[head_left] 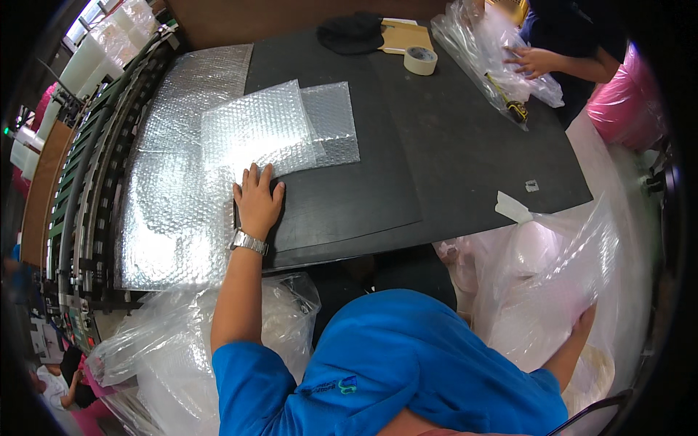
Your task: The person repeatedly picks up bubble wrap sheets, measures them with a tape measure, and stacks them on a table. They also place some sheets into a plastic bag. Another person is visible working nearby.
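My left hand (259, 201) lies flat, fingers spread, with its fingertips at the near edge of a bubble wrap sheet (254, 123). A second bubble wrap piece (336, 120) lies partly under that sheet, on the black table. Beneath and to the left, a long strip of bubble wrap (174, 196) runs along the table. Out to the right, my right hand (586, 318) is at a big clear plastic bag (552, 291) that stands beside the table. Its fingers are mostly hidden, so their hold cannot be made out.
A tape roll (420, 61), brown cardboard (404, 36) and a black cap (349, 33) sit at the table's far side. Across the corner, a co-worker's hand (534, 62) touches clear plastic near a tape measure (517, 110). A roller machine (94, 167) borders the left.
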A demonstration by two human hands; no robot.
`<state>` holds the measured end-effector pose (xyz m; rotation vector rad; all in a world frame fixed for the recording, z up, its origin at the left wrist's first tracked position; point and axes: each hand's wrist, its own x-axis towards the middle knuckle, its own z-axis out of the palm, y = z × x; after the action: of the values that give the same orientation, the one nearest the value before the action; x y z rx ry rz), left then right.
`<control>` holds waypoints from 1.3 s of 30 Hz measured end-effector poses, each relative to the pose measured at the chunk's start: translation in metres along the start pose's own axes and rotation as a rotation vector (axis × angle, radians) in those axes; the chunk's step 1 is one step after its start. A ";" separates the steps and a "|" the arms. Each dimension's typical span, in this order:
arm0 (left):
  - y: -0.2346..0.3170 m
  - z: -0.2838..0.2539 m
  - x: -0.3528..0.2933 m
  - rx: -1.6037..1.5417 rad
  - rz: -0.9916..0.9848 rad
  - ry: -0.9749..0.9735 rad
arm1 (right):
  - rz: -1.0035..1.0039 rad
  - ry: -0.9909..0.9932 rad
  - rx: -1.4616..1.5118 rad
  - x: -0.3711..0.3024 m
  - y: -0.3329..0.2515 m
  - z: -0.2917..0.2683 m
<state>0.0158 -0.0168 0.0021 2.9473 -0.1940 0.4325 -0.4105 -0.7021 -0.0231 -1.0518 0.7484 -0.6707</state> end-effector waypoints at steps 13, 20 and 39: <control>0.002 -0.005 -0.002 -0.001 0.039 0.090 | 0.426 1.500 -1.216 -0.054 0.101 -0.149; 0.010 -0.005 -0.007 0.114 -0.014 0.188 | -0.675 -0.061 -0.604 0.055 0.033 0.196; -0.002 -0.001 -0.006 0.006 0.000 0.117 | 0.402 -0.977 -0.790 -0.084 0.179 0.705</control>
<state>0.0099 -0.0139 0.0013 2.9163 -0.1783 0.6048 0.1317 -0.2149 0.0431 -1.6728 0.3064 0.5531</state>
